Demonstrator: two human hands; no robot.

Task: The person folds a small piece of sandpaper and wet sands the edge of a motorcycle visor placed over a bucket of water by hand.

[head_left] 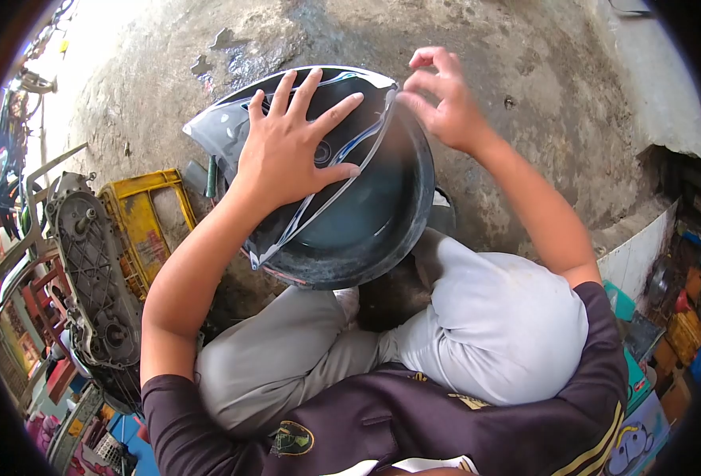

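A dark, glossy curved panel with a white edge and blue trim [223, 131] lies across the top of a round black basin [422, 198]. Cloudy water [358, 210] shows in the basin. My left hand [291, 147] rests on the panel with its fingers spread. Near the panel's upper right corner is my right hand [443, 103], its thumb and fingertips drawn together at the edge; what they hold, if anything, is too small to tell.
On the left are a yellow crate [148, 226] and a metal engine casing [92, 270]. Wet patches mark the concrete floor [525, 103] ahead. Assorted boxes and parts [676, 333] lie at the right edge. My bent knees flank the basin's near side.
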